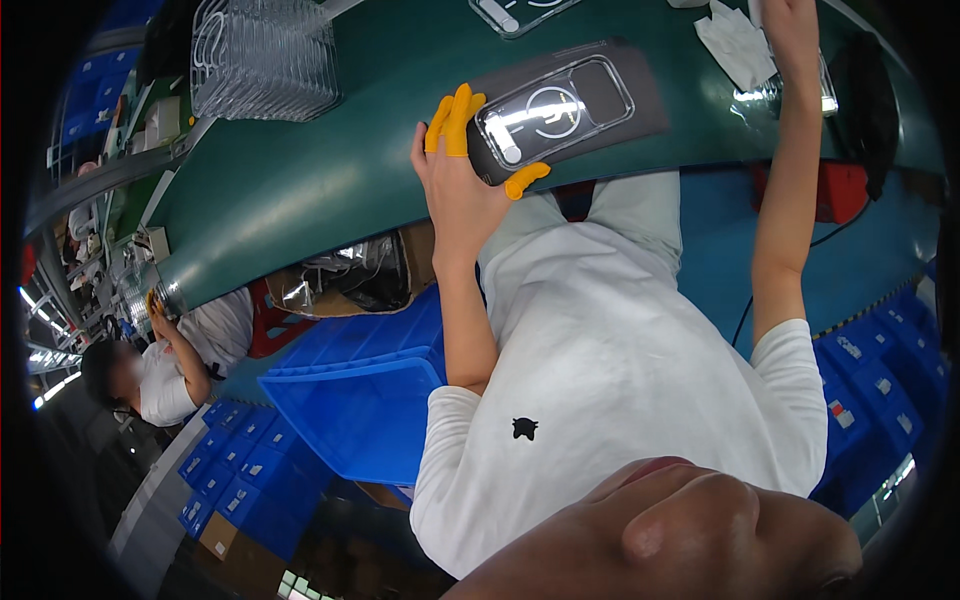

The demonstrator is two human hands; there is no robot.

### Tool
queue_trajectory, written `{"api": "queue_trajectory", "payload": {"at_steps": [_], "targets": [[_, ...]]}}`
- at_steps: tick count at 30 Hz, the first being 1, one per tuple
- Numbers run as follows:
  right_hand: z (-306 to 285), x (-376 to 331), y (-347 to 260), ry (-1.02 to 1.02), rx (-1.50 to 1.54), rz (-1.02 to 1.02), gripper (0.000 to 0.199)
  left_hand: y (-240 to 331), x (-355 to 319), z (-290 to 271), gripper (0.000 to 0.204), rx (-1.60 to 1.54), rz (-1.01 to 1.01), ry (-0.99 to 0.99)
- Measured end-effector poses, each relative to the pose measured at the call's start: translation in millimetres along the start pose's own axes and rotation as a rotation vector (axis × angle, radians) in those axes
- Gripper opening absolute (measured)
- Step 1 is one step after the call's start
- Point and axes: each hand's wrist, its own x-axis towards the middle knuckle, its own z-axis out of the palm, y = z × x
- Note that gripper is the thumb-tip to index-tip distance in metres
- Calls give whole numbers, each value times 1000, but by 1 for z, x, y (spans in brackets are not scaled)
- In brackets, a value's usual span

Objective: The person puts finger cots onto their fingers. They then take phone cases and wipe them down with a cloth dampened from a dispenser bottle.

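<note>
A clear phone case point(556, 108) with a white ring and bar on its back lies on a dark grey mat point(645, 95) on the bench. At the case's left end is my left hand point(463, 175), with yellow finger cots on the thumb and several fingers. Its fingers are spread, the thumb at the mat's near edge and the others by the far left corner. My right hand point(792, 25) reaches to the far right beside a crumpled white cloth point(737, 48). The upper edge cuts that hand off, so its fingers cannot be made out.
A stack of clear cases point(265, 62) stands at the far left of the green bench point(330, 165). Another clear case point(515, 15) lies beyond the mat. Below the bench are a blue bin point(350, 415) and a carton point(418, 265). A co-worker point(172, 375) sits at left.
</note>
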Motion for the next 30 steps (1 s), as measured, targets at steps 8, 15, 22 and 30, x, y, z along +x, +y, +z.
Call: {"api": "queue_trajectory", "payload": {"at_steps": [8, 15, 22, 30], "targets": [[18, -16, -32, 18, -697, -430, 16, -3, 0, 2, 100, 16, 19, 32], [15, -20, -28, -17, -639, -405, 17, -2, 0, 2, 99, 20, 7, 19], [14, -20, -28, -55, -653, -436, 17, -4, -1, 3, 104, 25, 13, 20], [14, -22, -42, -57, -610, -381, 16, -3, -1, -2, 114, -35, 12, 62]]}}
